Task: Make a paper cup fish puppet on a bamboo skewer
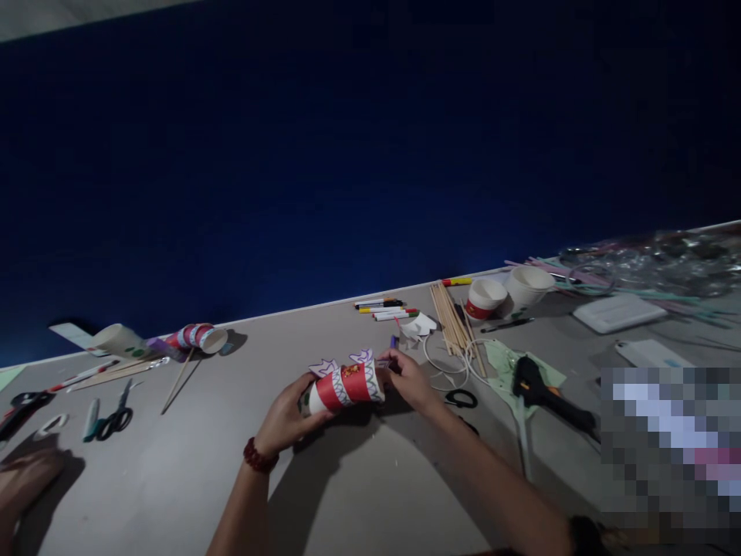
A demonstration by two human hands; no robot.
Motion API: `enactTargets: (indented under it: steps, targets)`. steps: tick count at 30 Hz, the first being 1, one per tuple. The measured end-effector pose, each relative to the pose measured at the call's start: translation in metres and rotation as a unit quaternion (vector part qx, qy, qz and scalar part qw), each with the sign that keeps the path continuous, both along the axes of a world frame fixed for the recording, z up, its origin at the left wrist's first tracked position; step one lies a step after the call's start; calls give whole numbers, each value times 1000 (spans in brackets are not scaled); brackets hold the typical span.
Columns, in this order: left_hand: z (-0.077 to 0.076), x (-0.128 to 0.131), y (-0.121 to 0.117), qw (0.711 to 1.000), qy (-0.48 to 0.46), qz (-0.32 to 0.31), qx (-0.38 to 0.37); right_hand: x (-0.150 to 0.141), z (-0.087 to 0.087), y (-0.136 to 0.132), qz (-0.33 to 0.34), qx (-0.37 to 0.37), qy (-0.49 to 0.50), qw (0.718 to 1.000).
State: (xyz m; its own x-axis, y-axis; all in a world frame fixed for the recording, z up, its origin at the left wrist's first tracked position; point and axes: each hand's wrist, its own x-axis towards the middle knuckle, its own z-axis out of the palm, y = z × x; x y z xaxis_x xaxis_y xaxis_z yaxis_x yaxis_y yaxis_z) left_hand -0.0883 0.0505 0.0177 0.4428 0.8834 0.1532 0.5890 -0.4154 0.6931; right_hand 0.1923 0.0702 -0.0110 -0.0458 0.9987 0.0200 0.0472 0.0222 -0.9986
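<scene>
My left hand (288, 413) is wrapped round the left end of a paper cup craft (350, 384) that lies sideways just above the table. Red bands and zigzag drawing cover its white sides. Along its top stand white paper cutouts (324, 367) with jagged purple outlines. At the cup's right end, my right hand (408, 377) has its fingers pinched together close to the rim. What sits between those fingertips is too small to make out, though a bit of purple-edged paper shows beside them.
Markers (385, 309), wooden sticks (451, 320) and paper cups (528, 287) lie towards the back. On the right, a black glue gun (549, 394) rests over green paper. Scissors (119, 421) and another cup craft (200, 337) are on the left, near another person's hand (32, 475).
</scene>
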Motion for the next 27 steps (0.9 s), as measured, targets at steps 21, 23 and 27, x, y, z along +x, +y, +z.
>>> enactTargets:
  steps: [21,23,27]
  targets:
    - [1,-3,1,1000,3,6,26,4,-13,2,21,-53,-42,997]
    - [0,-3,0,1000,3,3,23,4,-12,3,22,-54,-44,997]
    - [-1,-3,0,1000,4,7,26,4,-13,2,18,-55,-43,997]
